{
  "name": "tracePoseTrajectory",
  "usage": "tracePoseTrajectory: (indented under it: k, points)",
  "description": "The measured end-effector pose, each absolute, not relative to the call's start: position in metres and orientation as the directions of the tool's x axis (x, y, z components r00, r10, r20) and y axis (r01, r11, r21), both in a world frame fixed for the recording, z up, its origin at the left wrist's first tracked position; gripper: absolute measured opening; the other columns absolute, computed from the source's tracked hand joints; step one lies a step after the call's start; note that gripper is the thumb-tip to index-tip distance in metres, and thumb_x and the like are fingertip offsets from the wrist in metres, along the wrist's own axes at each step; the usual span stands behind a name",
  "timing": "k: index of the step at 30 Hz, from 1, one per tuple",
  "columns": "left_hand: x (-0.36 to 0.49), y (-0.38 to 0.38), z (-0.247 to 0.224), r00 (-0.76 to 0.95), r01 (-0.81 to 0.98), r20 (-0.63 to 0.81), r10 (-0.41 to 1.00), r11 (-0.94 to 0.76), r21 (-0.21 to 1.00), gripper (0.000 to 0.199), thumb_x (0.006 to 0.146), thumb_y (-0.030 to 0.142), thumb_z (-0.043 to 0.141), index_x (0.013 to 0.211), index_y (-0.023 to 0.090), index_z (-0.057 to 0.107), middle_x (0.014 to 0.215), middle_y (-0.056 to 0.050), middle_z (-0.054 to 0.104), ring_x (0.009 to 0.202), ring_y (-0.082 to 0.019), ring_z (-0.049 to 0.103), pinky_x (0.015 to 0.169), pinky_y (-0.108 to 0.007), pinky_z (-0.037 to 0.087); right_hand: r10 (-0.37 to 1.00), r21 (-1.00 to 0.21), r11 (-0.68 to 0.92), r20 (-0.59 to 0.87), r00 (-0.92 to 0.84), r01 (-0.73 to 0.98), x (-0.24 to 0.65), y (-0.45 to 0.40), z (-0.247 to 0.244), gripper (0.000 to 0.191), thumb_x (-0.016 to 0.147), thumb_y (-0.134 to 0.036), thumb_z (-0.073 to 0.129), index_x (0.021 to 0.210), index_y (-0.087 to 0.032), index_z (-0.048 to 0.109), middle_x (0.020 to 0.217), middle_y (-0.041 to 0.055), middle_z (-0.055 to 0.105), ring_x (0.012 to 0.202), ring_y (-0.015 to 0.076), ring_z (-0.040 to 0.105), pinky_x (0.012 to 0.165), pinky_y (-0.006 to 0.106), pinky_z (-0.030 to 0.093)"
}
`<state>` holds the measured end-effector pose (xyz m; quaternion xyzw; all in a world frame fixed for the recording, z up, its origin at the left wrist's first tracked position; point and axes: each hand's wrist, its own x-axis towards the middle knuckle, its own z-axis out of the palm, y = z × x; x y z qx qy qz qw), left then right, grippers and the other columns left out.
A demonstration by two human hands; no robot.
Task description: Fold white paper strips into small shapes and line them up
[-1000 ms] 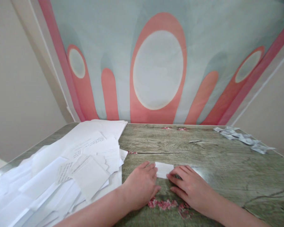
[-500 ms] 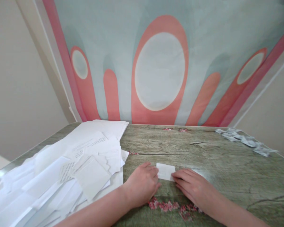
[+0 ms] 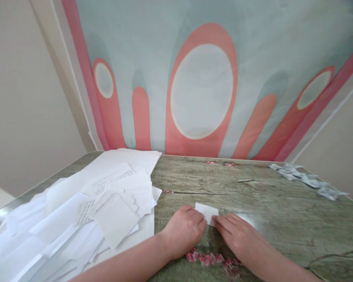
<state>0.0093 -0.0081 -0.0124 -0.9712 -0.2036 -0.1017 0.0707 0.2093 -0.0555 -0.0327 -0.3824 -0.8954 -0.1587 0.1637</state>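
Observation:
A small white piece of paper [image 3: 206,212] lies near the front middle of the wood-patterned table, between my two hands. My left hand [image 3: 186,230] has its fingers curled over the paper's left and lower left part, pinching it. At the lower right edge, the fingertips of my right hand [image 3: 234,234] are pressed together on the paper. Part of the paper's lower edge is hidden under the left fingers.
A large spread of white sheets and cut paper pieces [image 3: 114,219], some printed, covers the left side of the table [image 3: 194,176]. Several small folded papers [image 3: 308,179] lie at the back right edge. Behind the table stands a wall covering [image 3: 202,90] with coral shapes.
My left hand has moved slightly right, and its fingers have curled further over the paper. The paper looks slightly turned. My right hand stays at its right edge. The view has shifted a little.

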Motion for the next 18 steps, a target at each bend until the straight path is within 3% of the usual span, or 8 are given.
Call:
tracePoseTrajectory:
  k: [8, 18]
  points:
    - [0.013, -0.009, -0.018, 0.861, 0.483, 0.223, 0.458, -0.873, -0.074, 0.012, 0.087, 0.027, 0.052, 0.088, 0.015, 0.055, 0.081, -0.004, 0.058, 0.083, -0.019, 0.057, 0.077, -0.033, 0.045, 0.642, 0.179, 0.666, 0.357, -0.679, 0.724, 0.21, -0.051, -0.031, 0.027, 0.083, -0.001, 0.037, 0.086, -0.012, 0.062, 0.089, 0.0121, 0.061, 0.076, 0.022, 0.057, 0.07, 0.036, 0.047]
    - [0.008, -0.008, -0.013, 0.856, 0.48, 0.198, 0.476, -0.877, 0.032, 0.016, 0.09, 0.027, 0.048, 0.097, 0.015, 0.056, 0.09, -0.005, 0.059, 0.091, -0.018, 0.058, 0.083, -0.032, 0.047, 0.78, -0.353, 0.625, 0.332, -0.531, 0.697, 0.222, -0.036, -0.02, 0.015, 0.087, -0.014, 0.048, 0.089, -0.021, 0.061, 0.102, 0.0041, 0.06, 0.094, 0.0177, 0.055, 0.083, 0.034, 0.043]
